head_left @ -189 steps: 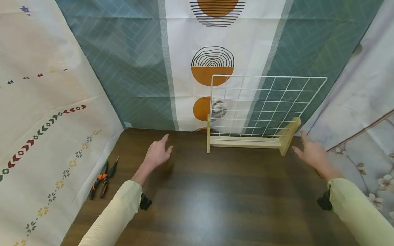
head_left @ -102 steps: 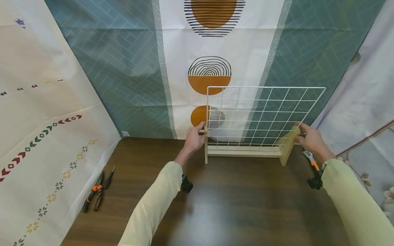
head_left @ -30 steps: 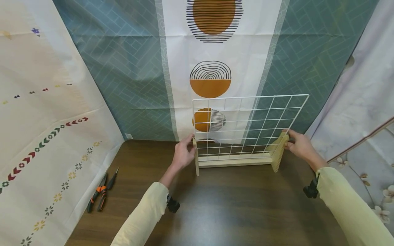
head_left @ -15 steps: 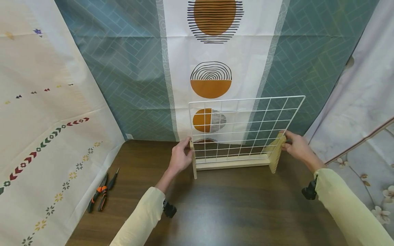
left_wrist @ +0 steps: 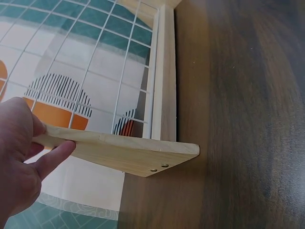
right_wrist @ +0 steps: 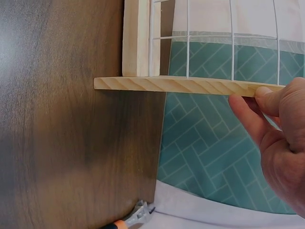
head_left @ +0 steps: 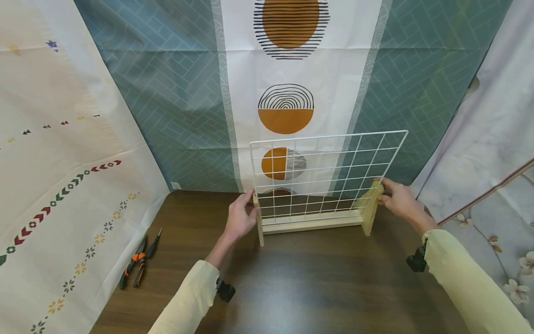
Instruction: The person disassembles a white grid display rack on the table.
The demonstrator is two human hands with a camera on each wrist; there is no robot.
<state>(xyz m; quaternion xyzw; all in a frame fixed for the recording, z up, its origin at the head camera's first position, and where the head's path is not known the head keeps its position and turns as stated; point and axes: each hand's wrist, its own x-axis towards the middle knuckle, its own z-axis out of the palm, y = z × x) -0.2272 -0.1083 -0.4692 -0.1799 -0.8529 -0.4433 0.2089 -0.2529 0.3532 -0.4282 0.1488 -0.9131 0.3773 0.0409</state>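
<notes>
A white wire grid rack (head_left: 329, 174) stands upright in a pale wooden base at the back of the table. My left hand (head_left: 241, 217) pinches the top of its left wooden side panel (head_left: 259, 222); two metal screw heads show low on that panel in the left wrist view (left_wrist: 158, 168). On the other end, my right hand (head_left: 399, 200) grips the upper part of the right side panel (head_left: 370, 209), thumb on one face and fingers on the other (right_wrist: 245, 112). A wooden crossbar (head_left: 313, 225) joins the two panels along the bottom. The rack sits slightly askew to the back edge.
Pliers with orange and black handles (head_left: 134, 262) and a black screwdriver (head_left: 155, 243) lie on the table's left side. An adjustable wrench (right_wrist: 138, 217) shows in the right wrist view. Patterned cloths hang behind (head_left: 187, 116) and at both sides.
Both hands have taken hold of the side panels since the earliest frame. The rack has shifted left and toward me, its left end turning slightly nearer, with the hands moving along.
</notes>
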